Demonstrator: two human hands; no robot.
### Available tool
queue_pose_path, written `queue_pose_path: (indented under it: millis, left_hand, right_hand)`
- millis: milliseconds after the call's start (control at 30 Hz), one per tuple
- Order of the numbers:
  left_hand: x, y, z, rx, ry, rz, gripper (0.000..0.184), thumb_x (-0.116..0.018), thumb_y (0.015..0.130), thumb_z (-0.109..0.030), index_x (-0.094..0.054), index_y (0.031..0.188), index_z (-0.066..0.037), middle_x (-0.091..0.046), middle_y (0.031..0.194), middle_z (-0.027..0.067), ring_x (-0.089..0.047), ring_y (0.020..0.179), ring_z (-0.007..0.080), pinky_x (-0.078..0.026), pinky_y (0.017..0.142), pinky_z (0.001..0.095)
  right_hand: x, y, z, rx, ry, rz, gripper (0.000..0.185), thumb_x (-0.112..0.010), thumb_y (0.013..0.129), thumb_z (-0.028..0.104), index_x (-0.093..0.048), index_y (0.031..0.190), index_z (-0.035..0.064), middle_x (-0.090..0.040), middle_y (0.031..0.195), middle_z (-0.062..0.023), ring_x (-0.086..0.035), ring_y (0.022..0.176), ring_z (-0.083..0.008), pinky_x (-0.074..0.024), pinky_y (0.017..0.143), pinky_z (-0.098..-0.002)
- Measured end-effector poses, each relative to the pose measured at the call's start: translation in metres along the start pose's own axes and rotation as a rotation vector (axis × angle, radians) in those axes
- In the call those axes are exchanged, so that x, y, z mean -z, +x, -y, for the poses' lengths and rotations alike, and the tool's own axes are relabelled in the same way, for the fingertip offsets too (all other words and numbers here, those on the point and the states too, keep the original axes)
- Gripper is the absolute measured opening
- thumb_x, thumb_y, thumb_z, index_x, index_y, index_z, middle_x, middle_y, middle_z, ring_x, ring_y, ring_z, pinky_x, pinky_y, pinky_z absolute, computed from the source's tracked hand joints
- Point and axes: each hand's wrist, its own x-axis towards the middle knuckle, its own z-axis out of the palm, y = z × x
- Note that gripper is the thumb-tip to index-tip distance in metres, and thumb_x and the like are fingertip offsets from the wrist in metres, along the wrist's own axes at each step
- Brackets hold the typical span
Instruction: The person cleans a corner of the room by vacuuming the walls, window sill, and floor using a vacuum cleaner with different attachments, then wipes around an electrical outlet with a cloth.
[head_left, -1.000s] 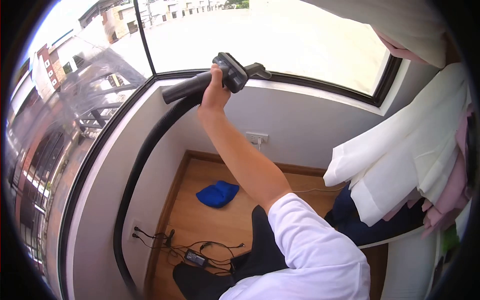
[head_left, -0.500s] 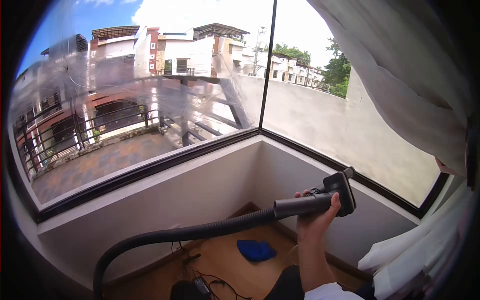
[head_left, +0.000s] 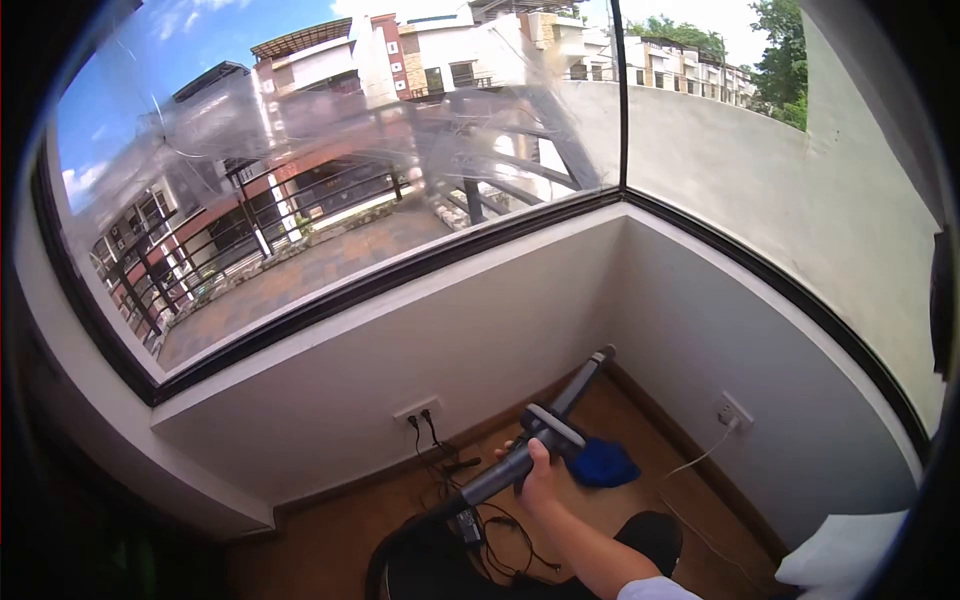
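Observation:
My right hand (head_left: 538, 478) is closed round the dark grey handle end of a vacuum hose (head_left: 498, 478), thumb on top and fingertips showing at its far side. A brush head (head_left: 553, 425) sits just beyond my fingers, and a narrow nozzle (head_left: 582, 385) reaches from it towards the floor corner. Beside the brush head, a blue cloth item (head_left: 603, 463) lies on the wooden floor. The black hose (head_left: 385, 548) curves down to the lower left. My left hand is out of view.
Black cables and a power adapter (head_left: 468, 527) lie near my dark-clothed legs. Plugs fill a wall outlet (head_left: 418, 411) at left; another outlet (head_left: 733, 411) at right has a white cord. White fabric (head_left: 845, 550) hangs lower right, below the window frame (head_left: 400, 278).
The view has swung left. My right hand has lowered the hose end from window-sill height towards the floor corner, and its nozzle now points there.

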Motion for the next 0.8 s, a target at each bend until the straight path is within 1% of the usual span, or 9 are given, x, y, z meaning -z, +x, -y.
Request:
queue_pose_path:
  millis: [167,233,300,333,367,567,667,767,800]
  left_hand:
    - [-0.167,-0.203,-0.18,-0.951,-0.135,0.598,0.031,-0.067,0.1,-0.021,-0.057,0.122,-0.002,-0.066,0.1,0.0056,-0.065,0.087,0.0129,-0.055,0.082,0.0291]
    - [-0.234,-0.294,-0.189,-0.906,-0.069,0.994,0.052,-0.071,0.098,-0.032,-0.053,0.136,-0.001,-0.065,0.121,0.0113,-0.065,0.106,0.0175,-0.053,0.095,0.031]
    - [-0.291,-0.355,-0.164,-0.843,0.084,1.393,0.069,-0.065,0.1,-0.046,-0.042,0.151,-0.006,-0.054,0.142,0.0138,-0.049,0.136,0.0228,-0.039,0.114,0.0382]
    - [-0.294,-0.39,-0.162,-1.065,0.075,1.361,0.072,-0.069,0.095,-0.05,-0.051,0.142,0.001,-0.063,0.131,0.0152,-0.059,0.122,0.0239,-0.048,0.105,0.0397]
    - [-0.304,-0.404,-0.164,-1.097,0.128,1.369,0.078,-0.071,0.094,-0.049,-0.044,0.148,0.001,-0.059,0.139,0.017,-0.056,0.129,0.0255,-0.044,0.111,0.0392]
    - [-0.332,-0.414,-0.155,-0.966,0.386,1.392,0.081,-0.067,0.096,-0.051,-0.037,0.157,-0.007,-0.051,0.152,0.019,-0.048,0.14,0.0248,-0.038,0.116,0.0417]
    - [-0.359,-0.403,-0.157,-0.896,0.412,1.468,0.079,-0.058,0.099,-0.061,-0.041,0.153,-0.006,-0.053,0.144,0.0139,-0.046,0.137,0.0253,-0.035,0.115,0.0372]
    - [-0.36,-0.414,-0.182,-0.754,0.632,1.511,0.068,-0.063,0.099,-0.051,-0.048,0.146,-0.004,-0.061,0.133,0.0143,-0.055,0.125,0.0251,-0.041,0.109,0.0373]
    - [-0.376,-0.405,-0.176,-1.046,0.688,1.409,0.061,-0.065,0.097,-0.044,-0.052,0.14,-0.003,-0.064,0.128,0.0162,-0.06,0.121,0.0275,-0.045,0.105,0.0379]
  right_hand:
    - [0.016,0.023,-0.011,-0.227,0.226,0.046,0.058,-0.063,0.087,0.056,-0.05,0.117,0.0077,-0.063,0.104,-0.0145,-0.067,0.093,-0.0313,-0.0558,0.088,-0.0532]
    - [-0.019,-0.008,0.033,-0.432,0.31,0.123,0.041,-0.059,0.091,0.051,-0.064,0.109,0.0147,-0.068,0.092,-0.0063,-0.068,0.084,-0.0233,-0.0583,0.075,-0.0435]
    - [-0.014,-0.015,0.052,-0.555,0.284,0.124,0.042,-0.058,0.092,0.051,-0.063,0.111,0.0137,-0.067,0.094,-0.0068,-0.068,0.087,-0.0241,-0.0579,0.078,-0.0435]
    - [-0.009,-0.014,0.058,-0.588,0.258,0.123,0.043,-0.058,0.092,0.051,-0.063,0.111,0.0132,-0.067,0.095,-0.0071,-0.068,0.088,-0.0245,-0.0577,0.079,-0.0435]
    - [-0.006,-0.012,0.061,-0.615,0.239,0.121,0.043,-0.058,0.093,0.051,-0.063,0.112,0.0128,-0.067,0.096,-0.0074,-0.067,0.089,-0.0249,-0.0574,0.08,-0.0435]
    - [0.018,0.018,0.071,-0.742,0.272,0.153,0.049,-0.056,0.095,0.051,-0.063,0.119,0.0086,-0.068,0.107,-0.0071,-0.066,0.098,-0.0271,-0.0563,0.086,-0.0426]
    - [0.086,0.084,0.015,-0.741,0.059,0.255,0.046,-0.059,0.094,0.045,-0.066,0.122,0.0095,-0.071,0.115,-0.0085,-0.067,0.104,-0.026,-0.056,0.088,-0.0411]
    - [0.081,0.081,0.056,-0.69,-0.009,0.4,0.046,-0.064,0.092,0.042,-0.065,0.123,0.0091,-0.072,0.113,-0.0087,-0.067,0.104,-0.0263,-0.0555,0.091,-0.0411]
    - [0.093,0.088,0.045,-0.667,-0.027,0.358,0.056,-0.063,0.091,0.049,-0.063,0.13,0.0082,-0.071,0.121,-0.0095,-0.068,0.106,-0.0264,-0.0551,0.092,-0.0439]
